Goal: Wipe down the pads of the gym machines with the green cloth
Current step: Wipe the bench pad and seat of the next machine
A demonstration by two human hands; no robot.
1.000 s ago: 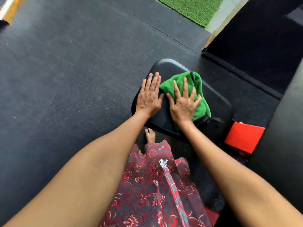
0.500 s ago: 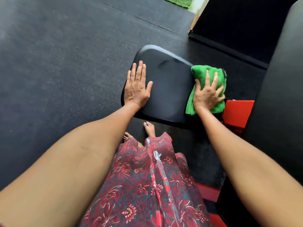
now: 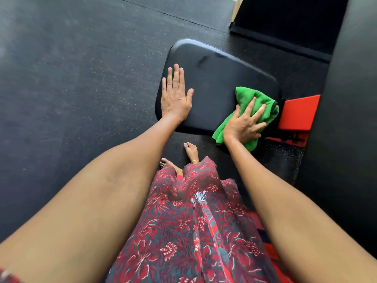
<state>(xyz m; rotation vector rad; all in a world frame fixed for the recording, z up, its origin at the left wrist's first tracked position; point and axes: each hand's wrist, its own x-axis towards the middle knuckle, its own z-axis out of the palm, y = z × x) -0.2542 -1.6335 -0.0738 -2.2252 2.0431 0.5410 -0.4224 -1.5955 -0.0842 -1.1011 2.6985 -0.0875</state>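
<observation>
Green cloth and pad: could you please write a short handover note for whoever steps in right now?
Left hand: flat, fingers straight, resting on the black pad near its left edge.
Right hand: spread fingers pressing the green cloth onto the pad's near right corner; part of the cloth hangs off the edge.
Done: cannot tell how much of the pad is wiped.
Left: finish this pad, then the tall black pad on the right.
</observation>
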